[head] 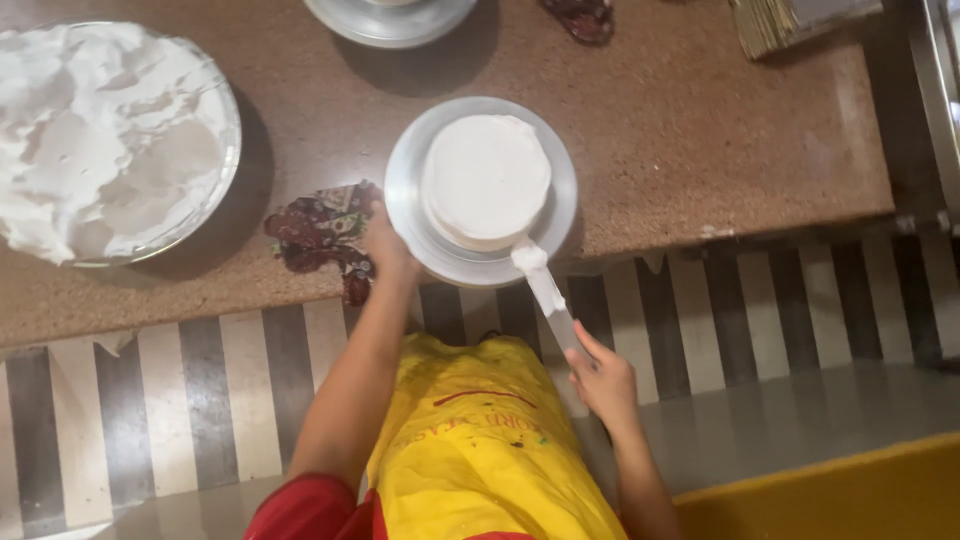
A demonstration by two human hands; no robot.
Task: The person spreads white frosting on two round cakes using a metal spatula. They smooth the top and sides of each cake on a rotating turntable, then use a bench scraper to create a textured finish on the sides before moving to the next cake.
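A round white-frosted cake (pixel 486 180) is carried on a round silver metal turntable (pixel 405 205), which is set at the near edge of the brown speckled stone bench (pixel 660 130), slightly overhanging it. Open bench room is seen to the right; a large metal bowl of white cream (pixel 105 140) stands well apart on the left. The left hand (pixel 385 245) is curled on the turntable's rim, arm stretched forward. The right hand (pixel 603 378) is closed around a long cream-coated metal spatula (pixel 545 290), its tip touching the cake's side.
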